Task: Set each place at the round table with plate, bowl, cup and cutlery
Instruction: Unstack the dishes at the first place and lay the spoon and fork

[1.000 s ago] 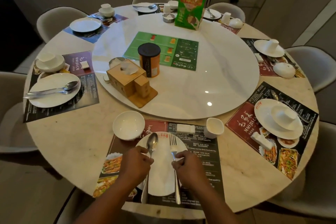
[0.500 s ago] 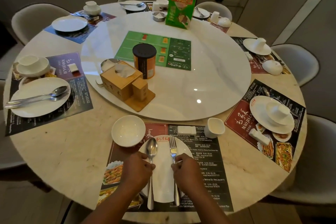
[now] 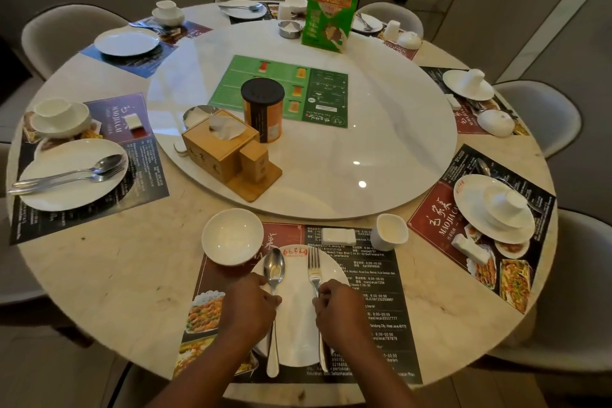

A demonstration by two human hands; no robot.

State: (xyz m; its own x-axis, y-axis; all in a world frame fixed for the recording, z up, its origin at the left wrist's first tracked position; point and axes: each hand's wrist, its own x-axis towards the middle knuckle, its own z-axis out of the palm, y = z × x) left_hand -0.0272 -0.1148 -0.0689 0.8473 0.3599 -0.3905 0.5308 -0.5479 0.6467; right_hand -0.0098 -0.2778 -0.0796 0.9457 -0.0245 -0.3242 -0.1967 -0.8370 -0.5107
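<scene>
At the near place a white plate (image 3: pixel 296 325) lies on a dark placemat (image 3: pixel 374 308). Across the plate lie a spoon (image 3: pixel 274 270) on the left and a fork (image 3: pixel 314 267) on the right, both pointing away from me. My left hand (image 3: pixel 246 311) grips the spoon's handle. My right hand (image 3: pixel 342 311) grips the fork's handle. An empty white bowl (image 3: pixel 231 235) stands beyond the plate at the left, a white cup (image 3: pixel 389 231) at the right, and a white cutlery rest (image 3: pixel 338 235) between them.
A marble lazy Susan (image 3: pixel 381 142) in the middle carries a wooden tissue box (image 3: pixel 220 146), an orange canister (image 3: pixel 263 109) and a green menu stand (image 3: pixel 329 7). Other places around the round table (image 3: pixel 99 275) hold plates, bowls and cups. Grey chairs ring it.
Both hands stay on the cutlery; spoon and fork have been straightened to lie parallel on the plate. My head has tilted, shifting the view slightly.
</scene>
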